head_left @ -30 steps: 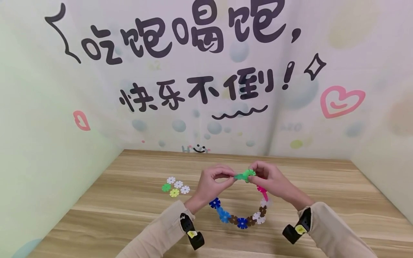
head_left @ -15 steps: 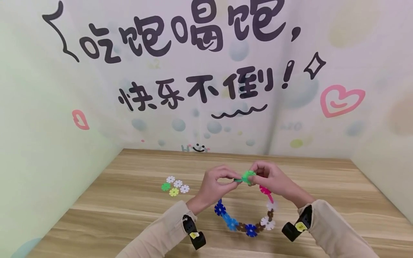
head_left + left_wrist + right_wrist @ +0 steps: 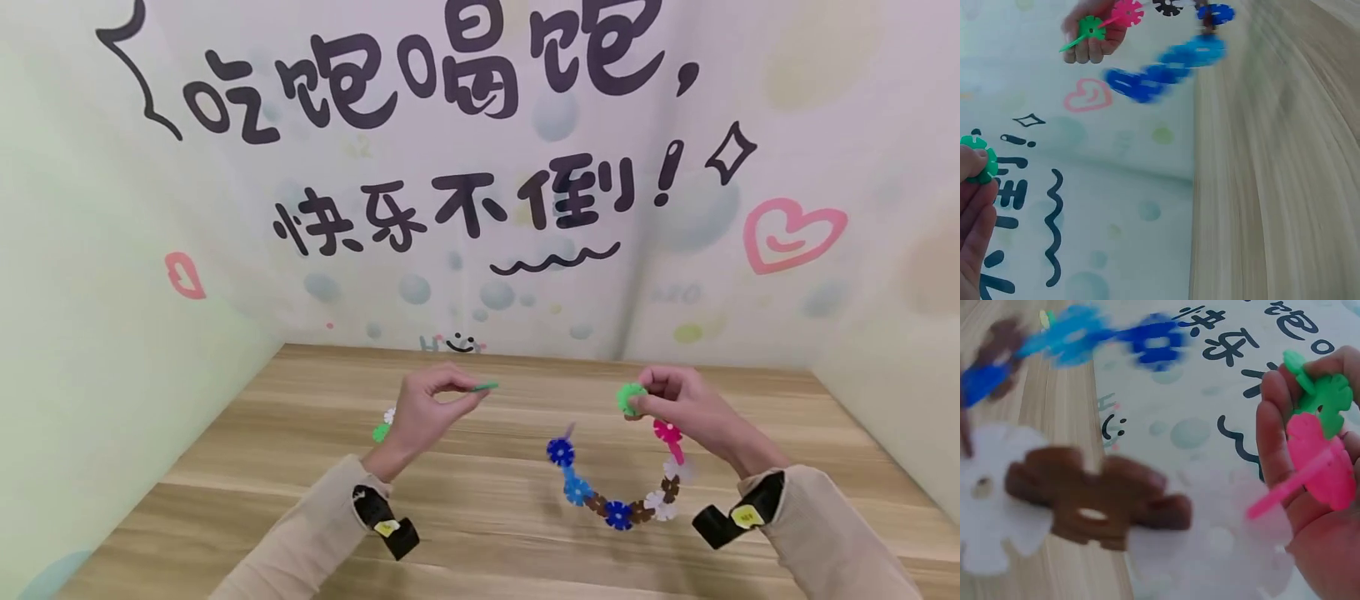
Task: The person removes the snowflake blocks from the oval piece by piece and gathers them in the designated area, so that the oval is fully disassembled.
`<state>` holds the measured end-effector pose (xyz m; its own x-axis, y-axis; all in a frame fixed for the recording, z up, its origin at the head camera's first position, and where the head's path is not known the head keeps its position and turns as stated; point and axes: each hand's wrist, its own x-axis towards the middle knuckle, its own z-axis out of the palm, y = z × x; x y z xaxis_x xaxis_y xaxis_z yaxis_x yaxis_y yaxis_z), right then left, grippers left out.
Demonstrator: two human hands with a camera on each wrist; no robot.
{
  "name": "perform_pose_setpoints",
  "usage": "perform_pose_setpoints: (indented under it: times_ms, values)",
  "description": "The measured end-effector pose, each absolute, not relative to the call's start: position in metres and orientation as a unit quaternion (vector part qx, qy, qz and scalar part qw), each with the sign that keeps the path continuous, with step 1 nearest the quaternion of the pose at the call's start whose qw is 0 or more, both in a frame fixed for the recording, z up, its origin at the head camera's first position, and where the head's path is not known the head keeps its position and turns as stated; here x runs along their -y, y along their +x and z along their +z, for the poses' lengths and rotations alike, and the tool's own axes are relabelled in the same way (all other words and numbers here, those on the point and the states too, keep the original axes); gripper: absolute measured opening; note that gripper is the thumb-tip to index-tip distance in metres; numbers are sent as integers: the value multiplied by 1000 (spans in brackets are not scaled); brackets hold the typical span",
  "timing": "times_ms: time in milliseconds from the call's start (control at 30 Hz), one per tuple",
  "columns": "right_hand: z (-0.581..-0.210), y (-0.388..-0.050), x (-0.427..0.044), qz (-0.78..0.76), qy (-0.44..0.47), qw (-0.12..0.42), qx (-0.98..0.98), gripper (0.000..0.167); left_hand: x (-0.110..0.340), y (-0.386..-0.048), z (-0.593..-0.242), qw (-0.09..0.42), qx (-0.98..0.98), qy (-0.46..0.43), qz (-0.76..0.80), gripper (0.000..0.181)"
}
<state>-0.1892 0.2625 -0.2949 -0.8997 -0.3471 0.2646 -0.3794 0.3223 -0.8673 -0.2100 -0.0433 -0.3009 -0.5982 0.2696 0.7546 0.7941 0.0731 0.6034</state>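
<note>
Head view: the left hand [image 3: 431,408] pinches a green piece [image 3: 486,386]; at its three o'clock the right hand [image 3: 686,408] grips a disc chain [image 3: 618,515], hanging toward seven o'clock, and a steady grip should best limit swing.

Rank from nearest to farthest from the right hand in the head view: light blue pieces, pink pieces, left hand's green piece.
1. Pink pieces: just below the right hand.
2. Light blue pieces: lower left.
3. Green piece in the left hand: farther left.
</note>
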Motion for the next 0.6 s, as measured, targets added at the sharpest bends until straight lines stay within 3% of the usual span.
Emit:
perform_pose_setpoints:
  times_ms: [167,600]
  values:
    - [-301,-196,-264,541,227,-13,810,14,68,-220,-308,172,728,-337,-571,11]
    - [-314,-193,-260,554,245,-16,796,12,150,-253,-362,107,830,-177,-518,21]
